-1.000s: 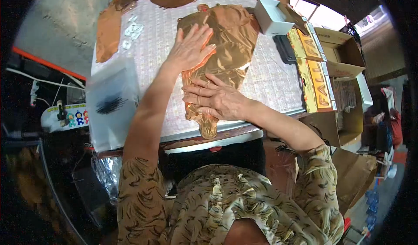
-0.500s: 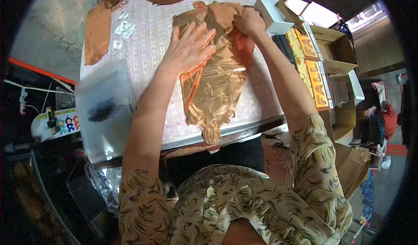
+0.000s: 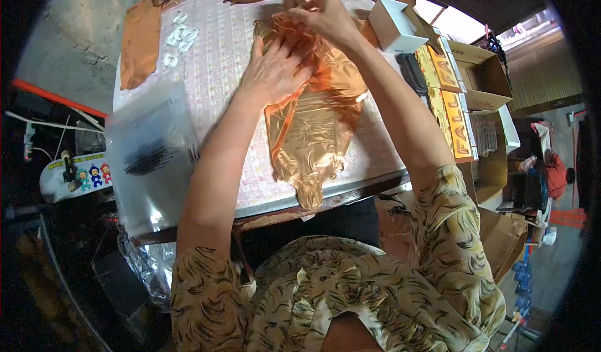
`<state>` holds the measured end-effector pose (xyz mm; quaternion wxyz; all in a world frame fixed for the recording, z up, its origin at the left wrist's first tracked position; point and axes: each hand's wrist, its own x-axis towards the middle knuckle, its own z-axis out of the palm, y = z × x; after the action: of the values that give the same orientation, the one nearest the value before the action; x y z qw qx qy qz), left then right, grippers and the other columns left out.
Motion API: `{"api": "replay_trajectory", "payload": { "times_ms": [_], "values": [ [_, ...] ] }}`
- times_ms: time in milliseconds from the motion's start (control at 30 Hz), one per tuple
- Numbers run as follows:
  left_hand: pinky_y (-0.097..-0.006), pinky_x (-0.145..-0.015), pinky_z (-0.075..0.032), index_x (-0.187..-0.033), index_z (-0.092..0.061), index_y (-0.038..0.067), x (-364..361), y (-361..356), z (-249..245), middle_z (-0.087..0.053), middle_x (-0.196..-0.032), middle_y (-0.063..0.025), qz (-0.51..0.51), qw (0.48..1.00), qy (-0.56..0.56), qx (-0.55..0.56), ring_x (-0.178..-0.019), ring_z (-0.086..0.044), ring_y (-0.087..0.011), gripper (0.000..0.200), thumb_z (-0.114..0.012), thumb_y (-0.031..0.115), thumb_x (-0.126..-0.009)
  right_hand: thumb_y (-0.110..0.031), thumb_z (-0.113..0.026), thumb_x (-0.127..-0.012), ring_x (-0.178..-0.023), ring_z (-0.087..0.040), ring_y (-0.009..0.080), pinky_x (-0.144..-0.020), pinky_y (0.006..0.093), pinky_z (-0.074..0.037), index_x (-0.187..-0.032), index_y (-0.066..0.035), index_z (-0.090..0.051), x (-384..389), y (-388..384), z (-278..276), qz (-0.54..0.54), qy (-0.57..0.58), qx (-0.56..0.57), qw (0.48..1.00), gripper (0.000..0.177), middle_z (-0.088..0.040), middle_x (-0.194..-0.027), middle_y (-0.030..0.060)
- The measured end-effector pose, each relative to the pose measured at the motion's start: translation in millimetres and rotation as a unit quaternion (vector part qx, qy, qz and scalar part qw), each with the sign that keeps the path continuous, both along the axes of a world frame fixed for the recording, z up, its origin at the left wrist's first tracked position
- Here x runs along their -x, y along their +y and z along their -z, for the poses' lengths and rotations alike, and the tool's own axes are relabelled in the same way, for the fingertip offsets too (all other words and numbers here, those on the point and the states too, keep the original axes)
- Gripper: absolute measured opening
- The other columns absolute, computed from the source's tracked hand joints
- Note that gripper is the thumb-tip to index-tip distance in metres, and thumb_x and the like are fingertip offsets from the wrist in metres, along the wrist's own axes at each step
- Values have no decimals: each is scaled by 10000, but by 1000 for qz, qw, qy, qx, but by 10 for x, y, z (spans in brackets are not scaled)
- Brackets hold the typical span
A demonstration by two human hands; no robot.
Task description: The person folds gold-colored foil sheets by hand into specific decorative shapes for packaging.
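Note:
A shiny copper-coloured foil piece [image 3: 313, 142] lies lengthwise on the table, its narrow end over the front edge. My left hand [image 3: 278, 70] rests flat on its upper left part with the fingers spread. Above and to the right, my right hand [image 3: 325, 19] is closed on the foil's upper edge, which is lifted and folded over toward the left. The foil is crumpled between the two hands, and part of it is hidden under my left fingers.
Clear plastic bags [image 3: 153, 158] lie at the table's left. White loops [image 3: 181, 37] and a flat copper foil piece [image 3: 139, 45] are at the back left. On the right stand a white box [image 3: 397, 26], yellow-orange packets [image 3: 459, 123] and a cardboard box [image 3: 482, 70].
My right hand has moved left, bringing the foil's upper right edge with it. The foil's top is now folded and more crumpled. My left hand has stayed nearly in place.

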<state>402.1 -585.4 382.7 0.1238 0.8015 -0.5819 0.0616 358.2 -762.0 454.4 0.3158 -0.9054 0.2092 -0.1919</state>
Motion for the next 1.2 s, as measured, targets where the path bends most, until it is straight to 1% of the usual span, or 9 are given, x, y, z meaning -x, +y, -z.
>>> {"api": "replay_trajectory", "payload": {
  "times_ms": [67,133,167,233,300,400,767,833,1200],
  "values": [
    [-634,-1222,-135,-1550,-456,193,24,25,-27,-413,-1603,-129,3,1000,12,3,-1513,-310,-341,617,-398,550,-1050,-228,-724,-932,-923,-726,155,-845,307,-571,-1345,72,-610,150,-13,152,-131,-127,-212,960,523,-760,-1065,146],
    [-617,-1233,-121,-1556,-448,190,61,34,-77,-412,-1605,-137,-9,1000,25,-15,-1505,-320,-369,634,-397,567,-1048,-218,-656,-989,-1002,-710,175,-894,277,-551,-1405,90,-548,360,-262,321,-109,-161,-92,977,528,-746,-1138,154],
    [-597,-1223,-132,-1557,-454,244,47,20,37,-438,-1583,-76,-19,1000,2,20,-1468,-369,-282,629,-369,572,-1026,-197,-629,-991,-1075,-697,211,-932,331,-542,-1428,30,-554,488,-465,535,-71,-99,9,993,498,-721,-1211,159],
    [-597,-1231,-121,-1568,-435,256,55,21,44,-420,-1601,-72,-24,1000,10,14,-1480,-356,-282,630,-368,575,-1029,-176,-602,-993,-1148,-684,247,-971,385,-534,-1451,-30,-560,645,-524,633,-30,-36,112,993,483,-696,-1284,165],
    [-597,-1238,-111,-1579,-415,268,66,8,12,-401,-1619,-69,-28,999,16,8,-1491,-342,-283,631,-367,578,-1031,-138,-551,-984,-1376,-533,323,-1114,551,-397,-1463,-203,-586,859,-330,553,-8,104,254,962,484,-565,-1484,150],
    [-593,-1247,-105,-1592,-389,276,72,15,-24,-369,-1643,-63,-28,999,18,-23,-1509,-324,-285,635,-362,581,-1036,-122,-504,-987,-1501,-355,365,-1185,662,-201,-1446,-304,-603,865,-414,872,-11,64,347,936,504,-416,-1618,100],
    [-581,-1218,-157,-1551,-456,224,46,13,46,-483,-1537,-68,-15,999,-6,41,-1409,-432,-242,617,-439,544,-1024,-150,-556,-973,-1517,-318,388,-1197,689,-143,-1539,-326,-484,834,-237,823,-38,97,282,954,597,-373,-1643,93],
    [-581,-1228,-152,-1559,-441,230,41,16,16,-468,-1551,-88,-10,1000,6,22,-1422,-422,-266,623,-429,562,-1032,-178,-618,-938,-1471,-366,425,-1156,667,-168,-1505,-250,-525,824,-248,851,-64,32,285,956,580,-436,-1587,145],
    [-603,-1216,-154,-1536,-482,215,8,-6,77,-486,-1533,-98,-4,1000,-4,30,-1436,-408,-267,623,-454,555,-1015,-165,-533,-998,-1495,-343,414,-1163,731,-156,-1510,-277,-525,754,-210,874,-78,35,230,969,524,-454,-1584,79]
  ]
}}
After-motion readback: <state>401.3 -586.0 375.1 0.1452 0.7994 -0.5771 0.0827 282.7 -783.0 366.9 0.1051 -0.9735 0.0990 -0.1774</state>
